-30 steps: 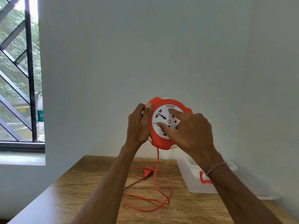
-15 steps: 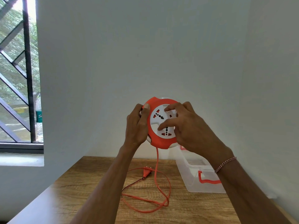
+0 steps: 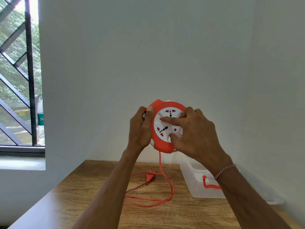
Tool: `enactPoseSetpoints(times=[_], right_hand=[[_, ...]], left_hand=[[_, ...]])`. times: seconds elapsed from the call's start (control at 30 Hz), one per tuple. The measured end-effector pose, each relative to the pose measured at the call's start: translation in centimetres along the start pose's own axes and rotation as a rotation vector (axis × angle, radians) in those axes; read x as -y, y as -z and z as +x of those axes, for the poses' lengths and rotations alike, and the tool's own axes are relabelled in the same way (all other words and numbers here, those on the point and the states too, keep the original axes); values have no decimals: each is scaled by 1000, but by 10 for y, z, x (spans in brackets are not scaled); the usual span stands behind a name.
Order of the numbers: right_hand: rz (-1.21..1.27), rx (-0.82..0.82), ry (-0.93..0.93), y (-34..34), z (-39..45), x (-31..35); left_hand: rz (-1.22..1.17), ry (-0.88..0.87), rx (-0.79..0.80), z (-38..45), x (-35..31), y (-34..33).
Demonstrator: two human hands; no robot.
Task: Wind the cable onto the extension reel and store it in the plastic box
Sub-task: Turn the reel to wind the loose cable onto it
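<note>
I hold the round orange extension reel (image 3: 160, 146) up in the air above the table. My left hand (image 3: 140, 129) grips its left rim. My right hand (image 3: 193, 134) presses fingers and thumb into the white socket disc (image 3: 165, 124) at its centre. The orange cable (image 3: 162, 171) hangs from the reel's bottom down to loose loops on the wooden table (image 3: 92, 204). Its orange plug (image 3: 149, 176) lies beside the loops. The clear plastic box (image 3: 198, 184) with an orange latch stands at the right, partly hidden by my right forearm.
A white wall runs behind and to the right of the table. A barred window (image 3: 19, 76) with a bottle on the sill is at the left. The box's clear lid (image 3: 272, 200) lies under or beside the box at the right.
My right hand's fingers have shifted around the white socket disc, which has turned. The cable loops on the table have shrunk slightly. The left hand keeps its grip.
</note>
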State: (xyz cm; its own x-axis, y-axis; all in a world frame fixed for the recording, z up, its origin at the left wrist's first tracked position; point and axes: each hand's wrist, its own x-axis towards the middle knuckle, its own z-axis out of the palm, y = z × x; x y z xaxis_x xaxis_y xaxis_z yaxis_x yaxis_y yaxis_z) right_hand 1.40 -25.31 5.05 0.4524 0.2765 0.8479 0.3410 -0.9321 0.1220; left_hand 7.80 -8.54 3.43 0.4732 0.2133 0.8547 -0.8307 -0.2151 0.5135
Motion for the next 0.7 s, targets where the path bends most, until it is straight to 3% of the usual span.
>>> enactPoseSetpoints(times=[0.3,0.4,0.5,0.7], right_hand=[[253,-24,-210,6,1,10],[238,-60,-160,7,3,8],[135,-119,24,7,4,2],[67,205,154,8,5,1]], left_hand=[[47,-2,0,-1,0,-3],[31,2,2,0,0,-2],[41,16,-10,-1,2,-2],[37,1,-8,-1,0,-1]])
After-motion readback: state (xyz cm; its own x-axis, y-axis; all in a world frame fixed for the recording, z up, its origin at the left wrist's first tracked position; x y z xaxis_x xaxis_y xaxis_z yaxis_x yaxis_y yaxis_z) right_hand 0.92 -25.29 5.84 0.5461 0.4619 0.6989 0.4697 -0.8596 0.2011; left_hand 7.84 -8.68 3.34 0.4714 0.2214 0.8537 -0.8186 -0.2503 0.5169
